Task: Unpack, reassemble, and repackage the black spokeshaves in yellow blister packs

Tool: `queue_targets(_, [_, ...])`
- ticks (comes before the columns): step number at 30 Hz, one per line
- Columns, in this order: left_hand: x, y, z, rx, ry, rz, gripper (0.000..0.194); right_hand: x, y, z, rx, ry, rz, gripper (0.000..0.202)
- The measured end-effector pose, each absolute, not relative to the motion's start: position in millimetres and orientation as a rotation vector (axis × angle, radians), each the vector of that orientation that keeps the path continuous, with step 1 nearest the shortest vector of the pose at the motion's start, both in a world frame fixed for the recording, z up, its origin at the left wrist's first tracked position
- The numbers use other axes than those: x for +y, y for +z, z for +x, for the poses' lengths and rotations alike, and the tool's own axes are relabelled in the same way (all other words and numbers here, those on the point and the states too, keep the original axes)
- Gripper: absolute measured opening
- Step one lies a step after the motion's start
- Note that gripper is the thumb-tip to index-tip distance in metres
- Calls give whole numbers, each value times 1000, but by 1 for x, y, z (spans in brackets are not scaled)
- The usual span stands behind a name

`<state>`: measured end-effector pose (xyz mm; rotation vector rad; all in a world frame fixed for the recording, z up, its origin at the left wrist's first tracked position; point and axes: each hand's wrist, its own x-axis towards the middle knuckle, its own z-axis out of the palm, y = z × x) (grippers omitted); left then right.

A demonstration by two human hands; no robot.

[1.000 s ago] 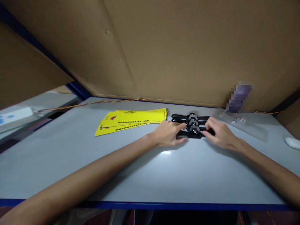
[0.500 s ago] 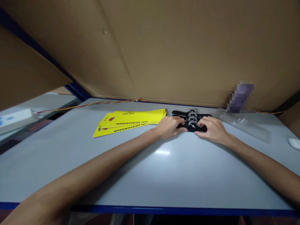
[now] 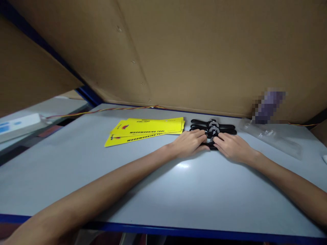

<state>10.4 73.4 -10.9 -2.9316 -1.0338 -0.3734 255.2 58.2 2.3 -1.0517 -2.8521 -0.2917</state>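
A black spokeshave lies on the grey table, mostly covered by my fingers. My left hand is closed around its left side, thumb on the near edge. On its right side my right hand is closed too, with the fingers curled over the top. Just behind, more black spokeshaves with silvery middle plates lie in a row, handles pointing left and right. To the left of my left hand, yellow cards printed "WOODWORKING TOOL" overlap in a fanned pile.
A clear plastic bag lies to the right, beside a blurred-out purple item. A brown cardboard wall closes off the back, with a red-yellow wire along its foot. At far left is a white box.
My hands have drawn the nearest spokeshave a little toward me, opening a gap to those behind. Both hands sit closer together over it. The view has shifted slightly.
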Motion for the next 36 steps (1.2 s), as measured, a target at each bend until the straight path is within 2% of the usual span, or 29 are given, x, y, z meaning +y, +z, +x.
queue_targets(9, [70, -4, 15, -1203, -203, -2981, 47, 57, 6, 256, -2801, -21, -1156, 28])
queue_targets(20, [73, -11, 9, -1224, -433, -3057, 55, 65, 19, 257, -2860, 246, -1147, 20])
queue_targets(25, [77, -13, 5, -1100, -494, -3048, 62, 61, 22, 263, -2975, 186, -1054, 42])
queue_targets(31, [75, -14, 7, -1245, -488, -2999, 53, 50, 5, 254, -2565, 199, -1204, 33])
queue_targets(33, [75, -13, 9, -1310, -480, -3010, 48, 50, -1, 253, -2494, 240, -1182, 35])
queue_targets(36, [75, -11, 10, -1379, -476, -3013, 43, 53, -7, 256, -2462, 360, -1077, 25])
